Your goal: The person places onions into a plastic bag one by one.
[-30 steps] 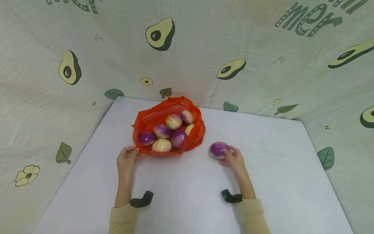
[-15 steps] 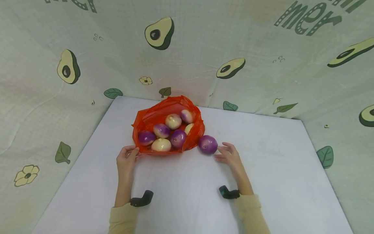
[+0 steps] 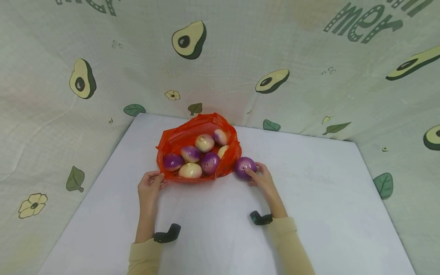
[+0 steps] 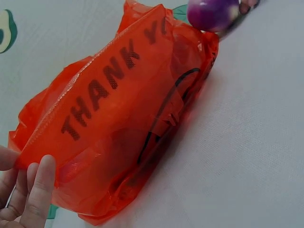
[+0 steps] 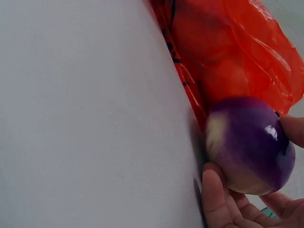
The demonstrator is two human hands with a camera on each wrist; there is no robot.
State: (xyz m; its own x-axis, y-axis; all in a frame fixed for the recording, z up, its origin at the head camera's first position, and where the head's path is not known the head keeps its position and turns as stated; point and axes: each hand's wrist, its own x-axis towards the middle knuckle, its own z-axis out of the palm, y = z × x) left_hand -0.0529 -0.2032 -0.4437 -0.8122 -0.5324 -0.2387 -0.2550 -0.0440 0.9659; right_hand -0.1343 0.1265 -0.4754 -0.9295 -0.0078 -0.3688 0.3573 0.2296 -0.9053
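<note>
A red plastic bag (image 3: 228, 163) lies with its mouth open, several shiny purple-and-white turnips (image 3: 190, 170) inside. At its near left corner my left hand (image 3: 150, 183) pinches the rim between thumb and fingers. Dark "THANK" lettering shows on the bag's side (image 4: 114, 109) in the left wrist view. Just right of the bag, my right hand (image 3: 264, 180) holds a single turnip (image 3: 243, 166), its thumb on the upper side. In the right wrist view the held turnip (image 5: 254, 147) is close against the bag's red wall, with fingers (image 5: 216, 199) curled around its lower side.
All of this is on a white table (image 3: 309, 183). Behind and beside it hangs a pale cloth (image 3: 227, 57) printed with avocados and leaves. Each wrist wears a black camera mount, such as the left one (image 3: 167, 234).
The single turnip has shifted left to the bag's side. My right hand let go of it, then followed leftward and took hold again. The left hand and bag stayed put.
</note>
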